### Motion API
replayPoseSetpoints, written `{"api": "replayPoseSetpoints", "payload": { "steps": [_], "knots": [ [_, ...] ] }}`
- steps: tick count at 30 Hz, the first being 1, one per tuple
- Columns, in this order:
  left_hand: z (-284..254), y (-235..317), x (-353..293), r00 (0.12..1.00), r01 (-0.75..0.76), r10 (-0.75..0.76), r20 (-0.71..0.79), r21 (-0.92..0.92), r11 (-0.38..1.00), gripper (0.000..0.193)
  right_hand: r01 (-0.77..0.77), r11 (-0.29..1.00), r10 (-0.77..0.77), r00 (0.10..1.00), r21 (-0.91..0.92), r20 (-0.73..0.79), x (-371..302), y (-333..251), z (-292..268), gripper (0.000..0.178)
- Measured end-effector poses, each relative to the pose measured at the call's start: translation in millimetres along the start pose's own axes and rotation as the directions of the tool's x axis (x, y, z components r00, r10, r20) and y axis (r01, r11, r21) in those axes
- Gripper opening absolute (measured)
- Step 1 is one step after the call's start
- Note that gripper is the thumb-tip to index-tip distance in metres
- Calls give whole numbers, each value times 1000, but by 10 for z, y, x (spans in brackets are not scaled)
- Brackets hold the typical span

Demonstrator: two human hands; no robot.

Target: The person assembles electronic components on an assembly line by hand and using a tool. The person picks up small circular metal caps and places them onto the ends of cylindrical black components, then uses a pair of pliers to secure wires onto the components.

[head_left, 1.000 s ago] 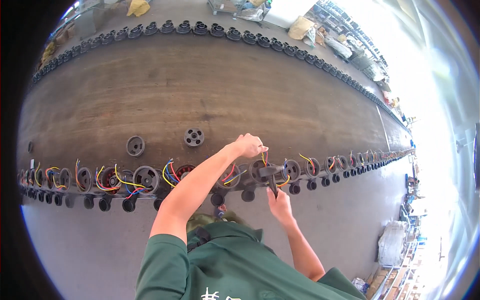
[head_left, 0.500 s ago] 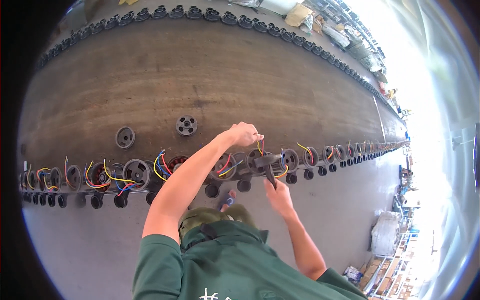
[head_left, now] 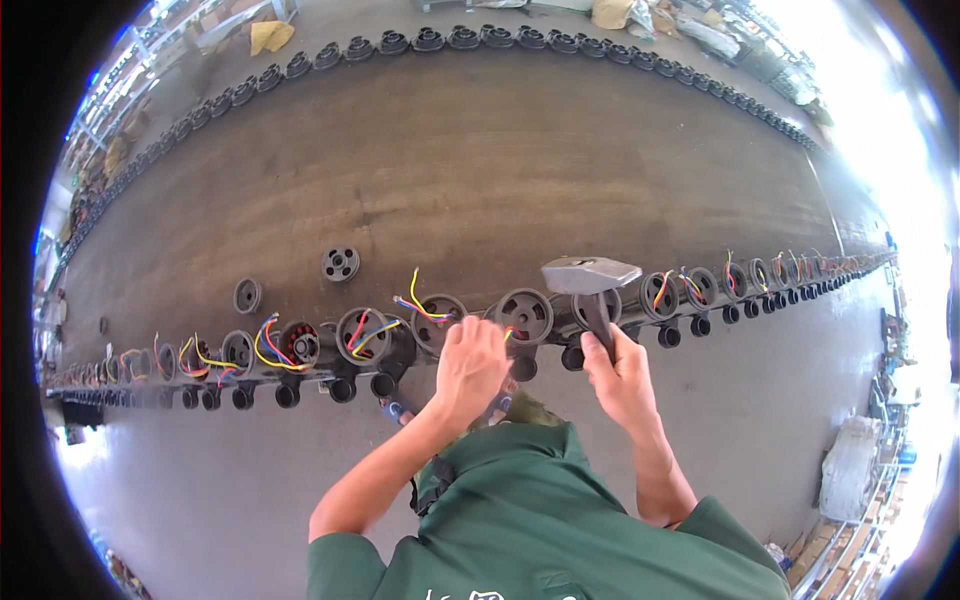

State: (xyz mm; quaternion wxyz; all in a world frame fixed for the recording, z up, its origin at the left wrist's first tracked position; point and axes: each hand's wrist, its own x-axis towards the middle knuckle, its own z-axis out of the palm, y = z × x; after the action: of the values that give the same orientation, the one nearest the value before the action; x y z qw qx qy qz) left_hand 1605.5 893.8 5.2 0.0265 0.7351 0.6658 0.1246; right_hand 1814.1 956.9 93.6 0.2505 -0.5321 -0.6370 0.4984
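Note:
My left hand (head_left: 472,372) is curled, slightly blurred, at the near edge of the table. Short red and yellow wires (head_left: 509,333) show at its fingertips, beside a round black motor housing (head_left: 527,312) with slots in its face. In my right hand (head_left: 622,384) is a hammer (head_left: 590,274), gripped by its dark handle. Its grey metal head is raised in front of another round housing, partly covering it. Left of my left hand stands a housing (head_left: 440,318) with yellow, red and blue wires sticking out.
A long row of similar housings with coloured wires (head_left: 660,294) runs along the near edge both ways. Two loose parts, a slotted black disc (head_left: 341,264) and a ring (head_left: 247,295), lie on the brown tabletop (head_left: 480,170). More black parts (head_left: 463,38) line the far edge.
My left hand has come back toward me and lower, away from the wires it pinched. The hammer has risen, its head now higher and broadside. My view has shifted along the row.

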Motion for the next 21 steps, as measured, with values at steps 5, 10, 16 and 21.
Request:
{"api": "replayPoseSetpoints", "payload": {
  "steps": [5,10,16,21],
  "knots": [
    [353,363,-136,960,278,-281,-21,-98,956,26,22,985,3,990,-172,143,157,320,-190,36],
    [630,534,-217,893,394,-449,-29,-431,812,26,163,960,-117,972,-227,206,205,401,-157,35],
    [865,510,-122,920,284,-392,-15,-663,693,29,82,884,53,961,-461,272,485,507,-74,44],
    [995,438,-194,926,197,-376,-20,-825,529,35,-13,971,72,967,-237,244,321,97,-119,38]
  ]
}}
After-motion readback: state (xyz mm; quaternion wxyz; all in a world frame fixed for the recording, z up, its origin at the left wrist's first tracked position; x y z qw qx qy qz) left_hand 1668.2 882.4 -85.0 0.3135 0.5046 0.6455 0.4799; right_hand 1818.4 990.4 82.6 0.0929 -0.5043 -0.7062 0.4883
